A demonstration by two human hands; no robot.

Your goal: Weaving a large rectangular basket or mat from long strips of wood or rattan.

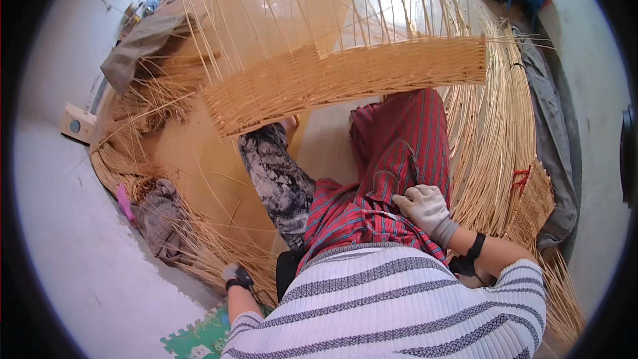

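Note:
A long woven wicker panel (372, 70) stands across my knees, its upright rods (292, 0) rising loose from the upper edge. One end of its weave is stepped higher than the other. Over my lap and right leg lies a red striped cloth (412, 133). My right hand (425, 209), in a pale work glove, is closed on that cloth at my thigh, fingers curled. Down at my left side, my left hand (232, 271) is by a bundle of thin rods (206, 242); its fingers are mostly hidden, so its grip cannot be made out.
Long peeled rods (488, 126) lie in a thick sheaf on the right, beside a small woven piece (531, 203) with red ties. More rods (153, 93) and grey cloths (143, 50) line the left wall. A green foam mat (199, 332) is at lower left.

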